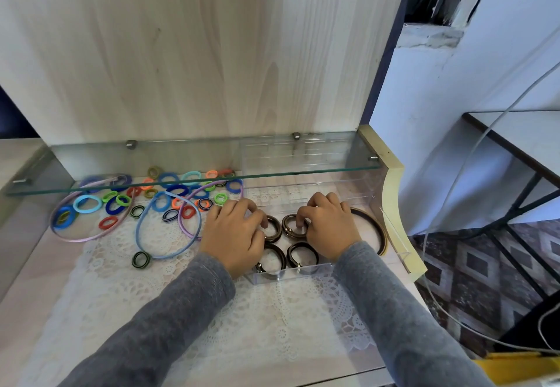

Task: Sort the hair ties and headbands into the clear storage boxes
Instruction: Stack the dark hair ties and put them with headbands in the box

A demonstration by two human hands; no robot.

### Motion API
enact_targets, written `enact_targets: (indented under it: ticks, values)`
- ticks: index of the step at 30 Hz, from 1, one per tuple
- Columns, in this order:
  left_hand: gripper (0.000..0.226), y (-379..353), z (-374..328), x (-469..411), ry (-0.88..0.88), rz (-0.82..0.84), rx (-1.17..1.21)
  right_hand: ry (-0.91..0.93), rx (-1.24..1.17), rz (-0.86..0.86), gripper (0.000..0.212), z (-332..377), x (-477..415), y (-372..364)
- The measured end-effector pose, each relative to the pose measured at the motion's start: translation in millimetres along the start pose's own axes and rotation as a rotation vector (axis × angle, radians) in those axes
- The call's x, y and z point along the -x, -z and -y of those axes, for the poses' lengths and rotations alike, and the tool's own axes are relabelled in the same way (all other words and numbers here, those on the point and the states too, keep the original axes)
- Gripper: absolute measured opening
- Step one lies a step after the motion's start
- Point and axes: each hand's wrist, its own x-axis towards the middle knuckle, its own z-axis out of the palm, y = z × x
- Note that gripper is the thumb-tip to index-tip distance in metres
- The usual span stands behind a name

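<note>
Head view. Clear box point(306, 271) standing on the lace cloth point(212, 311) of the counter point(36, 289), under the glass shelf point(194, 176). Inside the box: four dark brown ties point(302, 255) in two rows, and a brown headband point(371, 229) by its right wall. Left hand point(235, 232) over the box's left part, fingers curled onto the far-left tie; grip cannot be told. Right hand point(328, 224) in the box, fingertips pinching the far-right tie point(291, 225). Left of the box, loose on the cloth: coloured ties point(88, 203), a blue headband point(168, 226), a pink headband point(91, 208).
</note>
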Motion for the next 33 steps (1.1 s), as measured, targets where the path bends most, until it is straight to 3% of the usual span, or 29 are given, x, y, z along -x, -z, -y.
enact_targets:
  ticks: [10, 13, 17, 24, 28, 33]
  values:
    - [0.046, -3.0, -1.0, 15.5, 0.081, 0.033, 0.19, -0.032, -0.115, -0.026, 0.029, -2.3, 0.4, -2.6]
    - [0.053, -5.8, -2.3, 26.2, 0.13, 0.023, 0.252, -0.073, -0.293, -0.108, 0.037, -12.6, 4.3, -4.8]
    - [0.063, -3.8, -4.3, 38.8, 0.186, 0.025, 0.266, -0.149, -0.411, -0.255, 0.032, -28.7, 17.7, -7.2]
    - [0.079, -4.6, -5.8, 56.1, 0.24, 0.141, 0.228, -0.331, -0.255, -0.48, 0.027, -54.5, 48.4, -1.6]
    - [0.085, 1.1, -10.9, 63.4, 0.224, 0.185, 0.184, -0.411, -0.255, -0.468, 0.033, -63.9, 62.6, -3.0]
    - [0.089, 7.7, -14.6, 72.1, 0.197, 0.212, 0.14, -0.486, -0.429, -0.416, 0.042, -61.0, 77.9, -3.0]
